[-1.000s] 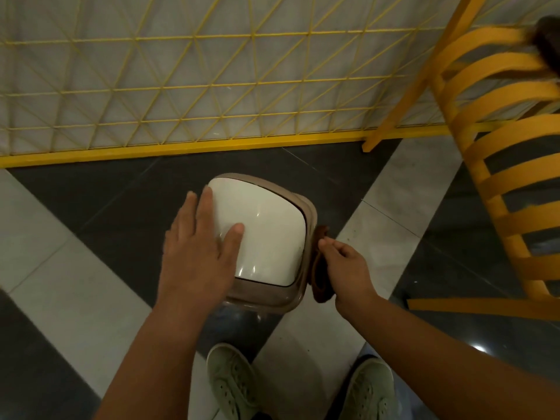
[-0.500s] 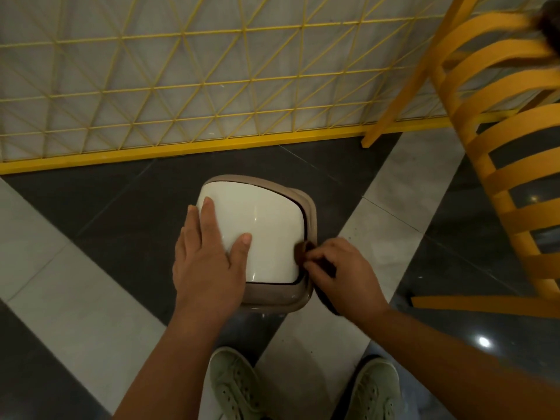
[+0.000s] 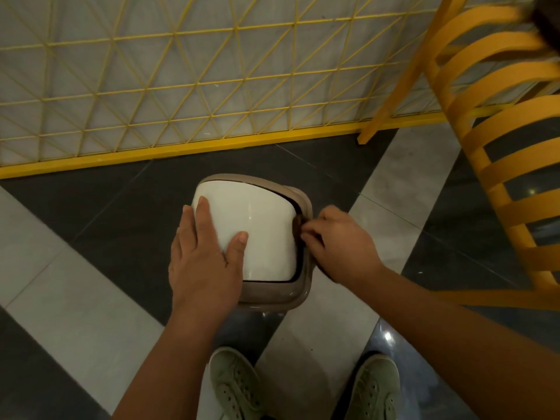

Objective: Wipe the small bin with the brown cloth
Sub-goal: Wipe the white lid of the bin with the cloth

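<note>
The small bin [image 3: 266, 225] stands on the floor in the middle of the view, with a cream swing lid inside a taupe rim. My left hand [image 3: 206, 259] lies flat on the lid's left side, fingers straight. My right hand [image 3: 339, 244] is at the bin's right rim with curled fingers that pinch the brown cloth [image 3: 298, 225] against the rim. Only a thin dark strip of the cloth shows; the hand hides the remainder.
A yellow wire fence [image 3: 181, 86] on a yellow base rail runs behind the bin. A yellow slatted chair [image 3: 497, 165] stands close on the right. My two green shoes [image 3: 236, 386] are just below the bin on the grey and black tiled floor.
My right hand has come up from the bin's right side onto the rim and slid along it away from me with the cloth. The left hand has stayed on the lid.
</note>
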Tool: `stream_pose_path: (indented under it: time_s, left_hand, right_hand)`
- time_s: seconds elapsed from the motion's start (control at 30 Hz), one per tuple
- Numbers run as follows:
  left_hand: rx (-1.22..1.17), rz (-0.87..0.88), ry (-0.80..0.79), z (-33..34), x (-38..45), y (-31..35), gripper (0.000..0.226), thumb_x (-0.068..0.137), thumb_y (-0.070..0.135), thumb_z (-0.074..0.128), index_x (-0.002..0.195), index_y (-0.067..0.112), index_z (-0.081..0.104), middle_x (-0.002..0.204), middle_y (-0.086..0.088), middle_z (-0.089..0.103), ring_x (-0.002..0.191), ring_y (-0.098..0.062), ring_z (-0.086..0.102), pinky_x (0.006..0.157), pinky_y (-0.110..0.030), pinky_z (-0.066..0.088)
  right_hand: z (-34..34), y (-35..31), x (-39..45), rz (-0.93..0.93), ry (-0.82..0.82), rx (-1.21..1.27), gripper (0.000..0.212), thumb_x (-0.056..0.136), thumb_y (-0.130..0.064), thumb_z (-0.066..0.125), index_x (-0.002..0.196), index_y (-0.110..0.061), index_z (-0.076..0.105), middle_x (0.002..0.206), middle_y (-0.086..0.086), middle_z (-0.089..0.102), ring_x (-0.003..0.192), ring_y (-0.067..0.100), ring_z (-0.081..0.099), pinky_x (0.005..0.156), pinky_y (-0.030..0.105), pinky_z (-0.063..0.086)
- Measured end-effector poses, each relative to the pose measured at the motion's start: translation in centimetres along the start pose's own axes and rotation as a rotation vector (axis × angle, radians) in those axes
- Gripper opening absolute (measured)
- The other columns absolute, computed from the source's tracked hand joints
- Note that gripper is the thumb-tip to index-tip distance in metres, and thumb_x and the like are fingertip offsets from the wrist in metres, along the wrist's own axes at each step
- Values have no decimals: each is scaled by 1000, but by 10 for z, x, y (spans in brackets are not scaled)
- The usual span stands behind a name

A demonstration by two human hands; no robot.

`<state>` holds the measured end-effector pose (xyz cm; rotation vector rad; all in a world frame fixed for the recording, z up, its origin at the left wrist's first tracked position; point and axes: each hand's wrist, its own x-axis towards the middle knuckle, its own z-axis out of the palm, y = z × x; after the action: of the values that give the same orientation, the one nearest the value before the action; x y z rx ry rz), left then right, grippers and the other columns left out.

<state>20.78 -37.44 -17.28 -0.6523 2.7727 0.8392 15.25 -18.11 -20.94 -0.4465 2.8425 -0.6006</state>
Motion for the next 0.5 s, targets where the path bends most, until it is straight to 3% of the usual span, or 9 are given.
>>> stream_pose_path:
  time_s: [0.1,0.2,0.3,0.4,0.5]
  left_hand:
    - [1,-1,12,0,0,0,76,93,55,37,153,34,-4,163,-1,-1,148,-32,8,116,-53,17]
    - [-6,-2,18,0,0,2,76,92,55,36,153,33,-4,163,-1,-1,148,-32,9,116,-53,17]
    - [-8,-9,7,0,-1,2,76,92,56,36,152,35,-6,163,1,-2,148,-31,8,116,-53,17]
    - [-4,2,2,0,-1,1,76,93,55,37,153,35,-6,163,1,-2,148,-31,7,116,-52,15]
    - [-3,-1,2,0,1,1,76,92,56,36,153,34,-6,163,1,-3,148,-30,6,116,-52,14]
  right_hand:
    - [7,-7,14,57,64,16,25,97,-36,46,107,-27,67,102,-4,49,91,10,47,73,21,40]
    - [17,-7,-26,-99,-8,55,27,95,-38,46,107,-26,67,106,-5,53,95,12,50,78,19,42]
    - [12,5,-56,-182,-56,151,33,90,-41,44,104,-26,69,100,-4,59,88,10,54,72,18,45]
    - [4,21,-28,-260,-31,29,33,89,-40,45,101,-24,70,97,1,60,83,16,57,63,24,49]
    - [-2,25,13,-93,111,0,26,91,-33,51,106,-23,70,98,1,55,85,17,53,66,25,45]
